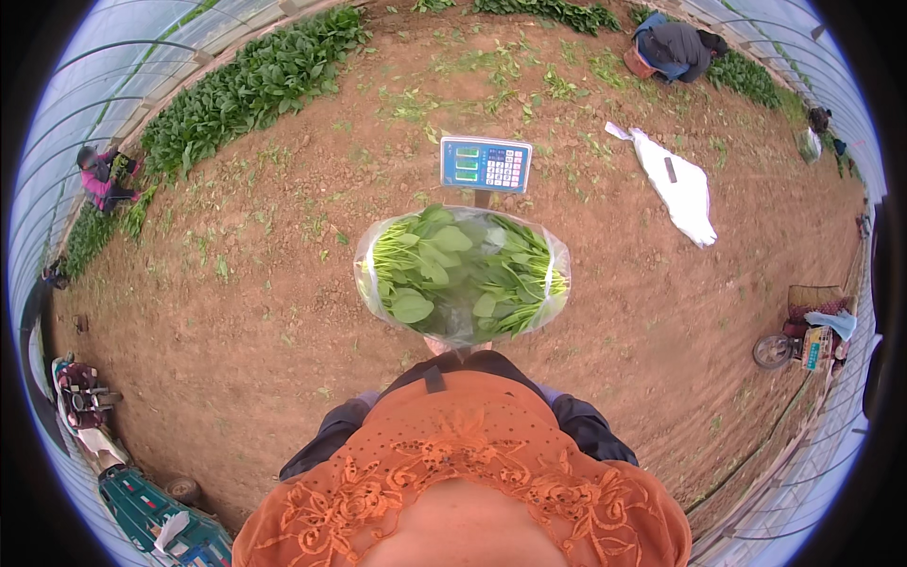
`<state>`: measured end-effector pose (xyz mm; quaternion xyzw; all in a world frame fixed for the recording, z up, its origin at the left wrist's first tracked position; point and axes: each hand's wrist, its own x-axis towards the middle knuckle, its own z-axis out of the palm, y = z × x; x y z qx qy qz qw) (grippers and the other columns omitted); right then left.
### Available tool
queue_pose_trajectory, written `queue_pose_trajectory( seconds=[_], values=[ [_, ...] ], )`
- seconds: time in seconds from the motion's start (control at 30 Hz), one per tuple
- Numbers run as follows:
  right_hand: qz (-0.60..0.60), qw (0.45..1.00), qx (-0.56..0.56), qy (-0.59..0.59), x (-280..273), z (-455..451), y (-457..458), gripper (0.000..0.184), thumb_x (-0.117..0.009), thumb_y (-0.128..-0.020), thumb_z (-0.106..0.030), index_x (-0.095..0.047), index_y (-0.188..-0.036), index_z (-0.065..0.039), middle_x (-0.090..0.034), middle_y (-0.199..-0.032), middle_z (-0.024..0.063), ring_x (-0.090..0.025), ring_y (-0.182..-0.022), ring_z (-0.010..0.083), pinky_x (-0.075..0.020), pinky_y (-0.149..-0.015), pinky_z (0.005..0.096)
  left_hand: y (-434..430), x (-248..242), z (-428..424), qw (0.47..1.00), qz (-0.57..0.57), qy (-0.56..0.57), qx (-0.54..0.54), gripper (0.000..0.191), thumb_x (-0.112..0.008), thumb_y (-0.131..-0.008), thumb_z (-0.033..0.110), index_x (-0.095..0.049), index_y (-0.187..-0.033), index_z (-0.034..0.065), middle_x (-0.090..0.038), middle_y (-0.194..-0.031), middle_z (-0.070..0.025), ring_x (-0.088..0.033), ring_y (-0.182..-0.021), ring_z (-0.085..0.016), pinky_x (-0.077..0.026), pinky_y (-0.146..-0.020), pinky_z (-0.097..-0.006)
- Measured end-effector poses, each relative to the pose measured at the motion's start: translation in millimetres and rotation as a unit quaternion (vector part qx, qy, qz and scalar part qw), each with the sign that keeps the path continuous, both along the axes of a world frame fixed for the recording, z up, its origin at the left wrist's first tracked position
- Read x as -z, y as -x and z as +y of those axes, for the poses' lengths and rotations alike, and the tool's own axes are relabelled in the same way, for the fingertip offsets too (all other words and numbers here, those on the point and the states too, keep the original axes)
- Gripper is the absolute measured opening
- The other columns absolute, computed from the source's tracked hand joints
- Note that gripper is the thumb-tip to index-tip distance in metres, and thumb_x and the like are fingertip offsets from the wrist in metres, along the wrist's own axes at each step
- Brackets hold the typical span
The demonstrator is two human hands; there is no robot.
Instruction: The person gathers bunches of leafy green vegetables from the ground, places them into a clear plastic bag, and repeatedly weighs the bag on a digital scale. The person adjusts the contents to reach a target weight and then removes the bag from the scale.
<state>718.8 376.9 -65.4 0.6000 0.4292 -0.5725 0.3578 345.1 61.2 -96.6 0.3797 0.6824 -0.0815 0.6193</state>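
Note:
A clear plastic bag (462, 276) of leafy greens lies in front of me, apparently on a scale whose platform is hidden. Bundled stems (386, 264) point outward at the left, and another bundle (542, 283) points right. Just beyond the bag stands the scale's blue display panel (486, 164), with lit windows and a keypad. Neither of my hands can be made out; dark sleeves with purple cuffs run down on both sides of my orange top. Small pinkish patches show at the bag's near edge, too hidden to identify.
A white sack (673, 186) lies on the soil at right. One person (669, 48) bends beside a red basket, and another person (103, 177) crouches at left by leafy plants (262, 81). A green cart (159, 514) is at lower left, a motorcycle (776, 352) at right.

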Motion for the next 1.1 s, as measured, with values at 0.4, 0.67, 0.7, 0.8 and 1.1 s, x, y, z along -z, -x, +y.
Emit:
queue_pose_trajectory(
  seconds=[0.4, 0.67, 0.7, 0.8, 1.1],
  values=[
    [0.005, 1.000, 0.002, 0.006, 0, 1, 0, 0.053, -0.050, -0.081, -0.044, -0.054, -0.107, 0.002, -0.062, -0.087, 0.0181, -0.059, -0.079, 0.0259, -0.0458, -0.070, 0.0344, -2, 3, -3, 1.000, -0.004, 0.005, -0.022, 0.035, -0.053, -0.080, 0.038, -0.062, -0.098, 0.0095, -0.061, -0.095, -0.0204, -0.058, -0.091, -0.037, -0.045, -0.071, -0.0399],
    [0.010, 1.000, 0.003, 0.012, 2, 1, 2, 0.055, -0.052, -0.080, -0.044, -0.053, -0.109, 0.002, -0.061, -0.089, 0.0185, -0.059, -0.081, 0.0265, -0.0454, -0.072, 0.0343, -4, 9, -7, 0.999, -0.004, 0.009, -0.034, 0.034, -0.054, -0.079, 0.036, -0.062, -0.097, 0.0083, -0.061, -0.094, -0.0209, -0.057, -0.091, -0.037, -0.045, -0.070, -0.0403],
    [0.011, 1.000, 0.003, 0.012, 2, 1, 3, 0.055, -0.052, -0.080, -0.044, -0.053, -0.109, 0.002, -0.061, -0.090, 0.0186, -0.059, -0.082, 0.0265, -0.0454, -0.072, 0.0342, -4, 10, -8, 0.999, -0.006, 0.006, -0.036, 0.035, -0.054, -0.079, 0.036, -0.062, -0.097, 0.0081, -0.060, -0.094, -0.0210, -0.057, -0.091, -0.037, -0.045, -0.070, -0.0405],
    [0.012, 1.000, 0.005, 0.017, 3, -1, 4, 0.056, -0.053, -0.080, -0.044, -0.053, -0.110, 0.002, -0.061, -0.091, 0.0188, -0.059, -0.083, 0.0267, -0.0452, -0.073, 0.0342, -3, 9, -10, 1.000, -0.006, 0.007, -0.029, 0.035, -0.054, -0.079, 0.036, -0.062, -0.097, 0.0073, -0.060, -0.094, -0.0215, -0.057, -0.091, -0.038, -0.045, -0.069, -0.0409],
    [0.065, 0.949, 0.069, -0.301, 3, 11, 18, 0.060, -0.059, -0.075, -0.042, -0.051, -0.111, 0.005, -0.059, -0.097, 0.0214, -0.058, -0.089, 0.0279, -0.0446, -0.079, 0.0343, -14, -45, 33, 0.890, 0.294, -0.032, -0.347, 0.052, -0.059, -0.073, 0.029, -0.051, -0.115, -0.0008, -0.059, -0.105, -0.0211, -0.057, -0.095, -0.034, -0.044, -0.081, -0.0373]
  ],
)
